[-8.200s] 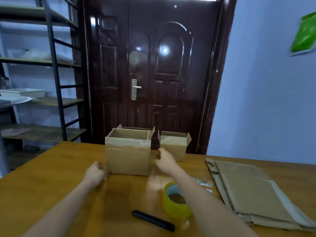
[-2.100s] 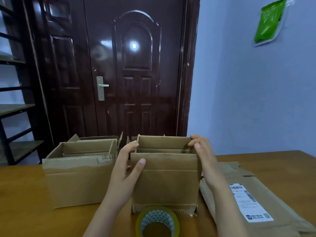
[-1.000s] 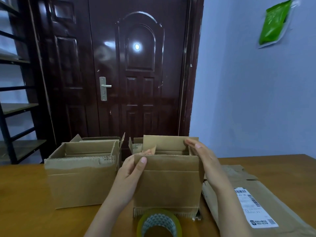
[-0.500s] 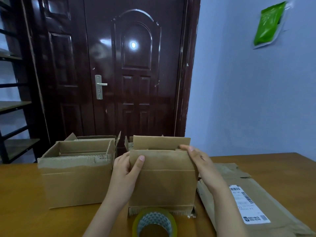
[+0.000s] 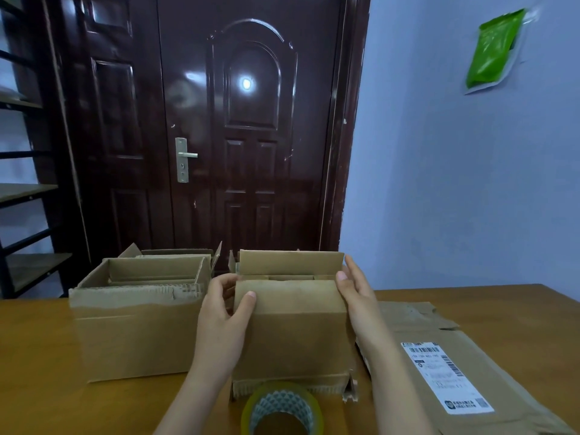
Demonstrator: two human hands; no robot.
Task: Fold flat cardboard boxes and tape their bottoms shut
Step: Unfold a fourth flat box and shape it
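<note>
A small brown cardboard box [image 5: 292, 334] stands upright on the wooden table [image 5: 37, 378] in front of me. Its near top flap is bent inward and its far flap stands up. My left hand [image 5: 224, 312] grips the box's upper left corner, thumb on the front face and fingers round the side. My right hand [image 5: 356, 293] lies flat against the upper right edge, fingers straight. A roll of clear yellowish tape [image 5: 282, 409] stands on edge just in front of the box. A stack of flat cardboard [image 5: 439, 372] with a white shipping label lies on the right.
A larger folded box [image 5: 135, 328] with open top flaps stands to the left, almost touching my left hand. More box flaps [image 5: 175, 251] show behind it. A dark door [image 5: 248, 136] and a metal shelf rack [image 5: 22, 196] stand beyond the table's far edge.
The near top flap of the small box has been folded further inward. My right hand slid down from the far flap to the box's right edge. My left hand kept its hold.
</note>
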